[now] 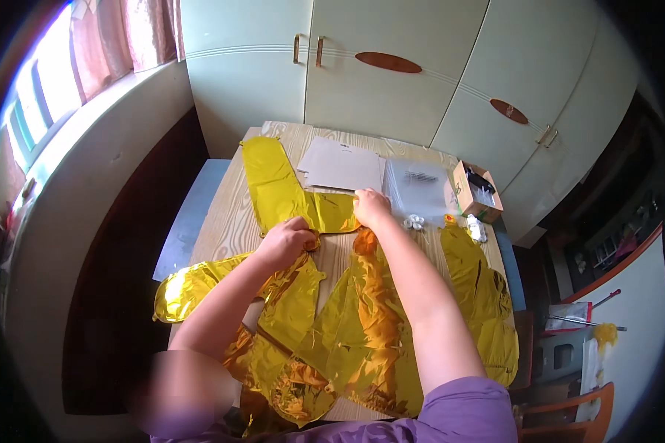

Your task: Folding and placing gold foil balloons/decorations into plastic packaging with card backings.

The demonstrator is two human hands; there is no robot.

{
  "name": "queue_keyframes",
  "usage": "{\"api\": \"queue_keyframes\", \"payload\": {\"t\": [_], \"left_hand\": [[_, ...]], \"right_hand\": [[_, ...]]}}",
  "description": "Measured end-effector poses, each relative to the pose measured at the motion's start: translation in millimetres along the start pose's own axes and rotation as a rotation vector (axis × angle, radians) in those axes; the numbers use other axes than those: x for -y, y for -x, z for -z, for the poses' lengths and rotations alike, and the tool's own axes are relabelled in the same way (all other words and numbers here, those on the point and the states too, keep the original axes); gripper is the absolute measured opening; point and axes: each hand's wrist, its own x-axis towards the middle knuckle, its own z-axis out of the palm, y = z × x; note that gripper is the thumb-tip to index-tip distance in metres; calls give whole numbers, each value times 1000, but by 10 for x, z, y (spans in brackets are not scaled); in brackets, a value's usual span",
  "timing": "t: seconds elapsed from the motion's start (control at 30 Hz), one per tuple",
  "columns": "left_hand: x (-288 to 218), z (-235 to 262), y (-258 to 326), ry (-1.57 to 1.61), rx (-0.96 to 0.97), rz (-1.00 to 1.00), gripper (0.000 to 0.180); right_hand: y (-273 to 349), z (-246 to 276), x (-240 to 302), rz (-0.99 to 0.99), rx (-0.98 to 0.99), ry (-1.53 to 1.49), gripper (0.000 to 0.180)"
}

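Note:
A flat, L-shaped gold foil balloon lies across the far left of the table. My right hand pinches the right end of its short arm. My left hand is closed at the balloon's lower edge, fingers curled on gold foil; which sheet they grip is partly hidden. Nearer to me, more uninflated gold foil balloons overlap: a shiny one at the left, a crumpled one between my forearms. Another gold foil balloon lies along the right edge.
Beyond my hands are grey-white sheets, a clear plastic sleeve and a small open box with dark items. White crumpled bits lie near the sleeve. Pale cabinets stand behind the wooden table; a chair is at lower right.

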Motion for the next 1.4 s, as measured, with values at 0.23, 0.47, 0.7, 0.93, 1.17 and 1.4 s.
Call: {"api": "queue_keyframes", "payload": {"t": [0.23,0.47,0.7,0.93,1.17,1.4], "left_hand": [[-10,133,65,1,110,-18,31],[-28,110,41,-72,165,-88,34],[107,50,-28,125,85,-42,17],[129,172,-138,198,60,460,19],[100,-52,-140,253,-196,317,59],[185,-10,-252,122,-149,446,27]], "right_hand": [[-183,116,-420,-176,-108,-257,15],[-135,0,-884,20,-70,-122,15],[-18,24,-907,151,-236,65,14],[681,399,260,341,-184,-334,14],[853,-45,646,446,-249,-141,18],[954,125,849,493,-269,-152,14]]}}
